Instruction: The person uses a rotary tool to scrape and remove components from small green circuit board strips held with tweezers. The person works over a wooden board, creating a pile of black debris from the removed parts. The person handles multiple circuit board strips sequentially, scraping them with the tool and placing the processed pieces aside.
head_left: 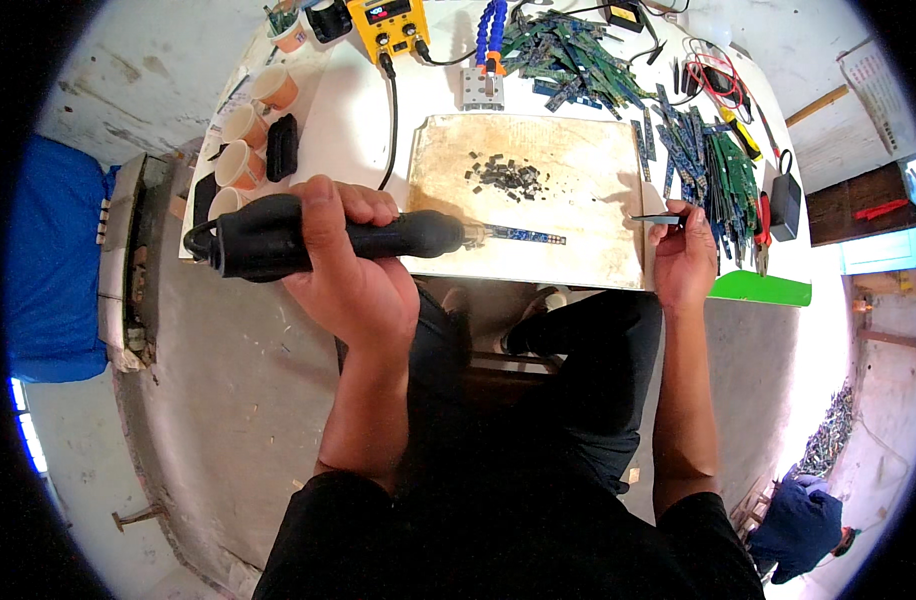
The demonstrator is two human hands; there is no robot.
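My left hand is wrapped round the black body of a hot-air gun, its nozzle end pointing right over the work board. By the nozzle lies a narrow circuit board strip; part of the strip is hidden behind the gun. My right hand pinches a pair of dark tweezers at the board's right edge, tips toward the left and apart from the strip. Small black chips are heaped in the middle of the board.
A yellow soldering station stands at the back left, near several paper cups. Green circuit strips pile up at the back and right. Red-handled pliers and a black adapter lie far right. Another person sits behind at lower right.
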